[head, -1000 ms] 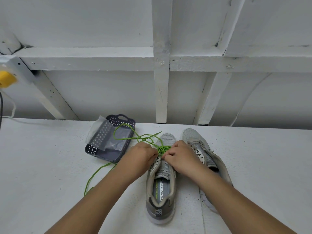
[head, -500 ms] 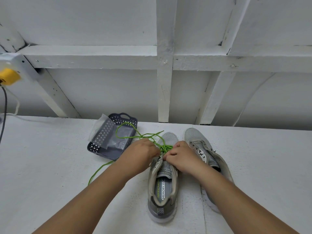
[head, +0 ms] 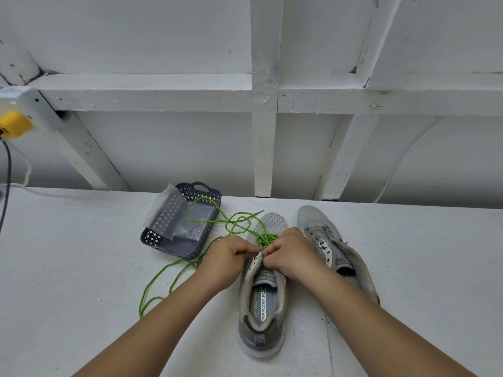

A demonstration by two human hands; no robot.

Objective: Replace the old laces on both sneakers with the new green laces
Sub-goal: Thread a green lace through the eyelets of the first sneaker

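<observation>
Two grey sneakers stand side by side on the white table, toes pointing away. The left sneaker point(head: 261, 308) carries green lace point(head: 265, 238) crossed through its front eyelets. My left hand point(head: 230, 254) pinches the shoe's left eyelet flap and the lace beside it. My right hand point(head: 292, 253) pinches the lace at the eyelets on the other side, fingers curled. Loose green lace loops left across the table point(head: 155, 284) and over the basket. The right sneaker point(head: 326, 240) has bare eyelets and no lace.
A dark purple perforated basket point(head: 179, 227) with a clear plastic bag in it sits left of the shoes. A white power box with a yellow plug point(head: 13, 123) and a cable is at far left. A white framed wall closes the back.
Both hands have stayed at the left sneaker's eyelets, shifting slightly toward me. The loose green lace on the table now lies in longer loops at the left.
</observation>
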